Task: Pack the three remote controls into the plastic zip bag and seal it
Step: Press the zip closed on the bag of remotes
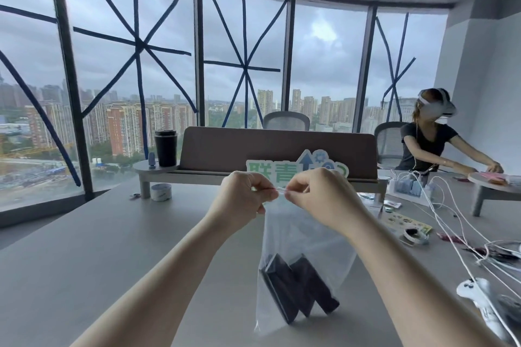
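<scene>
Zip bag: the clear plastic zip bag (304,236) hangs upright in the air over the grey table (118,248), below centre of the view, its top strip pinched at both hands and its bottom corner low near the table surface; whether it touches I cannot tell.
Remote controls: three dark remote controls (298,289) lie slanted side by side at the bottom of the bag, at about 6 o'clock from the hands.
Left hand: the left hand (244,197) has thumb and fingers pressed together on the zip strip, at 9 o'clock of the strip's middle.
Right hand: the right hand (321,194) pinches the same strip from the 3 o'clock side, fingertips almost meeting the left's.
Step in hand: packing looks done; this appears to be the sealing.
Next move: likely pressing the two tracks together and sliding the pinch along the full strip, with the bag kept taut so no gap is left.
Writing: a green-and-white sign (293,167) at 12 o'clock, behind the hands, reads "联青"; the rest is hidden.
Surroundings: a black cup (165,148) stands at 10 o'clock with no readable label; white cables (451,214) trail at 3 o'clock; another person (434,138) sits at 2 o'clock.
</scene>
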Demonstrator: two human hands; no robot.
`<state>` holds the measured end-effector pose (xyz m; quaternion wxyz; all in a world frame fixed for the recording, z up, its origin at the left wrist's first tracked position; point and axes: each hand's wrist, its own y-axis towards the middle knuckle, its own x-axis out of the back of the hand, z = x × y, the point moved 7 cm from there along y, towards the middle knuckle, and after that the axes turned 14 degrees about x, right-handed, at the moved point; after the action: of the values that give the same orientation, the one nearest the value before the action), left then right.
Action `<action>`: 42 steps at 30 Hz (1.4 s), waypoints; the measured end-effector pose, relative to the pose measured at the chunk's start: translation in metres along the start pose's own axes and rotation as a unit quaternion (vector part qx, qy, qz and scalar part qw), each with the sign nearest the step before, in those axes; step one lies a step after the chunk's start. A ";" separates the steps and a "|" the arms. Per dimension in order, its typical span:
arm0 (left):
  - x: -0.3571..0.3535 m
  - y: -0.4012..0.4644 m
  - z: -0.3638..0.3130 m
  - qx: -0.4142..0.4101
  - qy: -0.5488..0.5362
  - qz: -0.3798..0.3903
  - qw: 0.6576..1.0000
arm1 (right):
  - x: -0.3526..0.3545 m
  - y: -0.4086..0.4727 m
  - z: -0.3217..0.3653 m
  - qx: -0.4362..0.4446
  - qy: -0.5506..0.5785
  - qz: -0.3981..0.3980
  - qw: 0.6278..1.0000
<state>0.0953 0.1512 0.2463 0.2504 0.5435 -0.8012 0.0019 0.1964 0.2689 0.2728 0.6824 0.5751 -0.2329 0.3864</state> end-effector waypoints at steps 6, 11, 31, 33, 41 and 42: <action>0.002 0.002 -0.008 -0.019 0.011 0.015 1.000 | 0.002 0.015 -0.004 -0.010 0.052 0.043 0.998; 0.006 0.004 -0.016 -0.031 0.029 0.013 0.999 | 0.007 0.023 0.000 0.010 0.081 0.059 0.995; 0.005 -0.001 -0.003 -0.010 -0.113 0.051 0.992 | -0.009 0.024 0.007 0.025 0.059 0.048 0.997; 0.007 0.000 0.001 -0.022 -0.095 0.002 0.995 | -0.010 0.021 0.004 0.022 0.038 0.043 0.998; 0.045 0.010 0.038 0.010 -0.121 -0.111 0.986 | -0.005 -0.006 -0.031 -0.013 -0.041 0.027 0.999; 0.050 0.011 0.042 0.013 -0.121 -0.123 0.985 | -0.003 -0.008 -0.033 -0.016 -0.047 0.022 0.999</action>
<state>0.0551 0.1006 0.2330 0.1428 0.6373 -0.7526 -0.0840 0.1972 0.2993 0.2580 0.6709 0.5768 -0.2833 0.3701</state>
